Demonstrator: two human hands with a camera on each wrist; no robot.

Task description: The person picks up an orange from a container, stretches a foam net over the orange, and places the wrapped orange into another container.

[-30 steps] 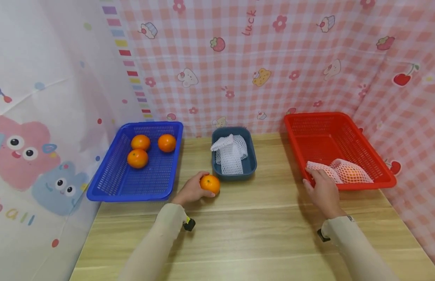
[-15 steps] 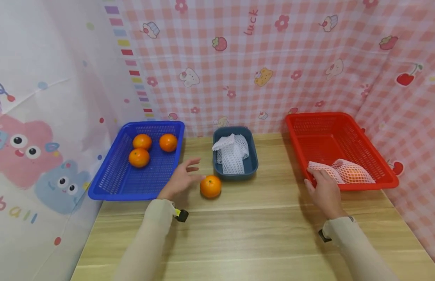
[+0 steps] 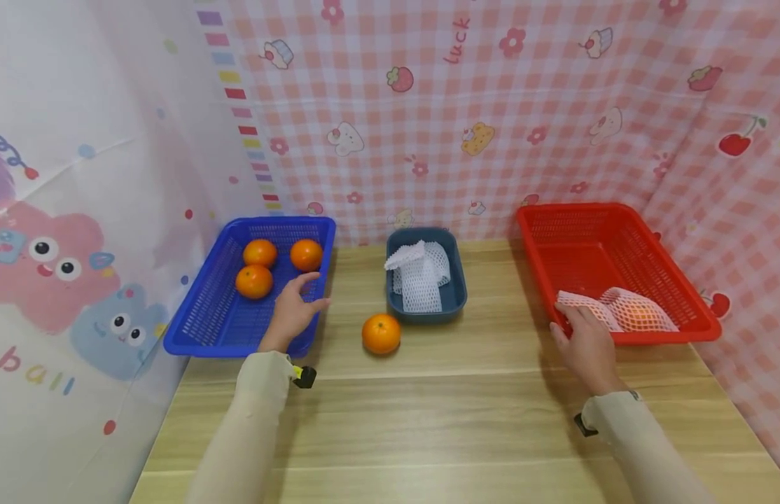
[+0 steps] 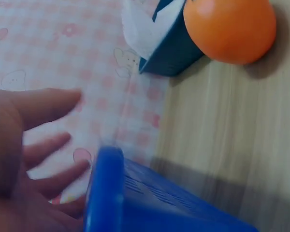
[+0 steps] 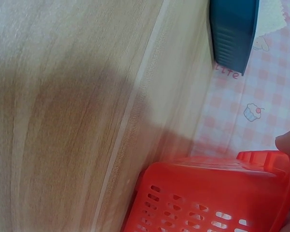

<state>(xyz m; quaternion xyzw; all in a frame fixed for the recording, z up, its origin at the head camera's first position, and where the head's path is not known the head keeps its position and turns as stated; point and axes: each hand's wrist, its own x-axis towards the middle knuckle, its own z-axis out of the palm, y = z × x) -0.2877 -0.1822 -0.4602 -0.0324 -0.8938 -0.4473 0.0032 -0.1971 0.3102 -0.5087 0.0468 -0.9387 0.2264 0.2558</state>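
Note:
My left hand [image 3: 292, 313] is spread over the near right rim of the blue basket [image 3: 195, 308], holding nothing; in the left wrist view, its fingers [image 4: 58, 179] lie beside that rim. Inside the basket are three oranges, two side by side [image 3: 254, 281] and one [image 3: 306, 255] just beyond my fingertips. Another orange [image 3: 381, 333] sits on the table, right of my left hand. My right hand [image 3: 585, 350] grips the near left corner rim of the red basket [image 3: 617, 337], thumb outside and fingers over the edge. Close to those fingers lies an orange in a pink foam net [image 3: 638, 311].
A small dark teal bin [image 3: 458, 297] with white foam nets [image 3: 418, 283] stands between the baskets. The wooden table [image 3: 440, 420] meets a pink checked cloth [image 3: 465, 91] at the back and right, and a white printed cloth [image 3: 131, 175] on the left.
My left hand let go of the orange on the table and moved left to the blue basket, fingers spreading. My right hand stayed at the red basket's rim. The head view shifted slightly.

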